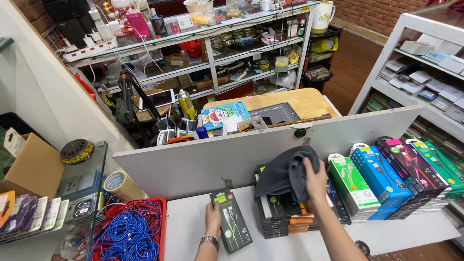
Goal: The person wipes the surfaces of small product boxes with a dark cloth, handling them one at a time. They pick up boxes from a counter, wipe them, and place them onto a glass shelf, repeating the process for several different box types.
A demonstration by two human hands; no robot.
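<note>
Left hand (213,218), wristwatch on the wrist, closed around the left edge of a flat black cable package (231,221) with green accents, fingers curled under it and thumb on top; package lying tilted on the white table (193,227), just left of a stack of dark boxes (278,217). Right hand (315,180) raised above that stack, fingers clenched on a bunched grey cloth (287,174), most of the cloth draped to the left of the hand and hanging over the top box. Cloth and package apart, cloth higher and to the right. Right of the stack, upright rows of boxed goods leaning against a white board (193,164): green boxes (352,183), blue boxes (379,176), then black-and-pink boxes (411,166). Left of the table, a red tray (161,212) full of coiled blue and red cables, a roll of tape (121,183) just behind it, a cardboard box (34,164) further left. Behind the board, cluttered glass shelves (203,53).
</note>
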